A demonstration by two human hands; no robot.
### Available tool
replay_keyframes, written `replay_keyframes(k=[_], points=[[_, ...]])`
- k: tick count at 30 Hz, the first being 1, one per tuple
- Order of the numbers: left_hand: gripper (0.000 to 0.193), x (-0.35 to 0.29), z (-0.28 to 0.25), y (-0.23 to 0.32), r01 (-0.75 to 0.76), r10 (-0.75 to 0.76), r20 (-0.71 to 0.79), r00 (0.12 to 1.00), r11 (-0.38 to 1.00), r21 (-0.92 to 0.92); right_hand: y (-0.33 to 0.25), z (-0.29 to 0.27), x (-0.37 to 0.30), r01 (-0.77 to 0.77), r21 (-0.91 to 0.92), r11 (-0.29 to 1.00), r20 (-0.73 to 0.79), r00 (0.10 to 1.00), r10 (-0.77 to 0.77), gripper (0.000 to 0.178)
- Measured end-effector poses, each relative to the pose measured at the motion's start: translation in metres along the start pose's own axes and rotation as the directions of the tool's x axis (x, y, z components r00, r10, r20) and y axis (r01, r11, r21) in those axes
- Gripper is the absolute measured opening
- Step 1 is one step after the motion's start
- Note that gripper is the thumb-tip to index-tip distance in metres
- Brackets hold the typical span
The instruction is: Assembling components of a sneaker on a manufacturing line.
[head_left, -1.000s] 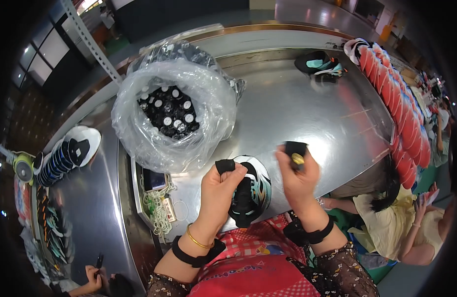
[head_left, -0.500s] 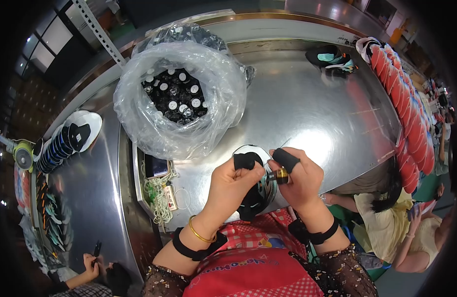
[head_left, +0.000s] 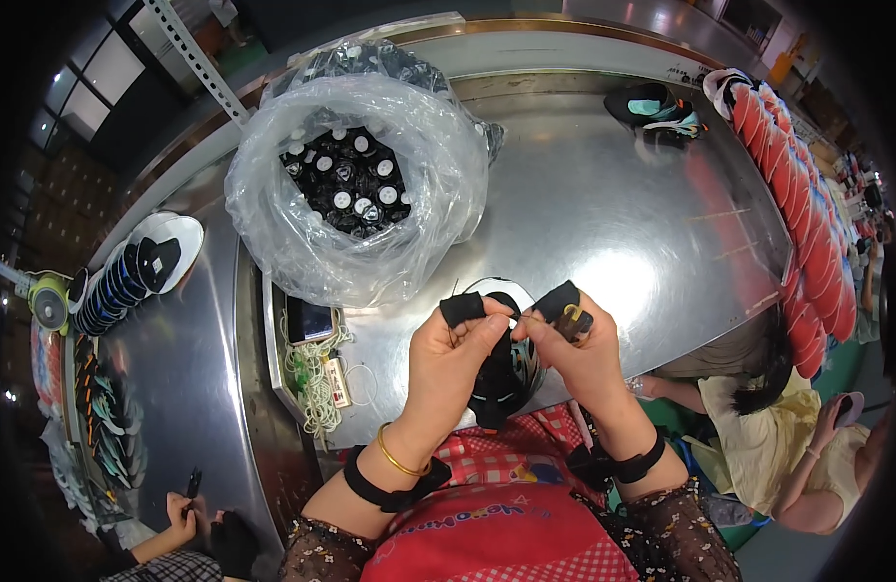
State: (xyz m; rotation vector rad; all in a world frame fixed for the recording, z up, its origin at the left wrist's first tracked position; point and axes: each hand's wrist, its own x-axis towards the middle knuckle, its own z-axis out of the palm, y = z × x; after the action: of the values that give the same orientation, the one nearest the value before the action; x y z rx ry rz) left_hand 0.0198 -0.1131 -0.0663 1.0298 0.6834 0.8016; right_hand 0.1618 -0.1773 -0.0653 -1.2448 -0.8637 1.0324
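Note:
Both of my hands are closed at the near edge of the metal table, over a black shoe upper [head_left: 496, 383] with a white edge. A black finger cover wraps a finger of each hand. My left hand [head_left: 448, 354] pinches a thin dark strand [head_left: 455, 288], whose loose end sticks up above the fingers. Close beside it, my right hand [head_left: 586, 359] pinches at the same strand, fingertips nearly touching the left's. Tucked in the right hand's curled fingers is a small dark tool [head_left: 576, 322] with a brass-coloured part; its exact kind is unclear. The hands partly hide the upper.
A clear plastic bag [head_left: 273, 233] of black pieces with white round spots stands back left. A tray [head_left: 278, 373] holds pale cords and a phone [head_left: 310, 322]. More uppers [head_left: 652, 107] lie back right beside stacked red-and-white pieces [head_left: 787, 204]. A co-worker's hand [head_left: 181, 514] is at lower left.
My right hand has turned, and its small tool has shifted from between the hands into the curled fingers. The dark strand now shows between both fingertips.

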Motion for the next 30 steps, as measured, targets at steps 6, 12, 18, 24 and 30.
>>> replay_keyframes(k=[6, 12, 18, 24, 30], points=[[0.010, 0.002, -0.003, 0.000, 0.019, -0.019, -0.010, 1.000, 0.999, 0.039, -0.005, 0.000, -0.001, -0.090, -0.015, 0.996, 0.029, 0.996, 0.090, 0.009], [0.011, 0.005, -0.002, 0.014, 0.130, -0.123, 0.146, 0.982, 0.991, -0.034, -0.002, -0.002, 0.002, -0.119, -0.026, 0.993, 0.011, 0.993, 0.119, 0.010], [0.009, 0.006, -0.003, 0.006, 0.165, -0.160, 0.061, 0.985, 0.981, -0.104, 0.002, -0.002, -0.002, -0.096, -0.101, 0.990, -0.055, 0.994, 0.091, 0.015], [0.009, 0.007, -0.003, 0.007, 0.123, -0.135, -0.059, 0.989, 0.976, -0.181, 0.005, -0.005, -0.008, 0.334, -0.876, 0.349, 0.118, 0.849, -0.515, 0.034], [0.005, 0.002, 0.009, 0.005, 0.108, -0.105, -0.071, 0.992, 0.993, 0.044, 0.009, -0.016, -0.007, 0.317, -0.904, 0.287, 0.186, 0.896, -0.404, 0.039]])
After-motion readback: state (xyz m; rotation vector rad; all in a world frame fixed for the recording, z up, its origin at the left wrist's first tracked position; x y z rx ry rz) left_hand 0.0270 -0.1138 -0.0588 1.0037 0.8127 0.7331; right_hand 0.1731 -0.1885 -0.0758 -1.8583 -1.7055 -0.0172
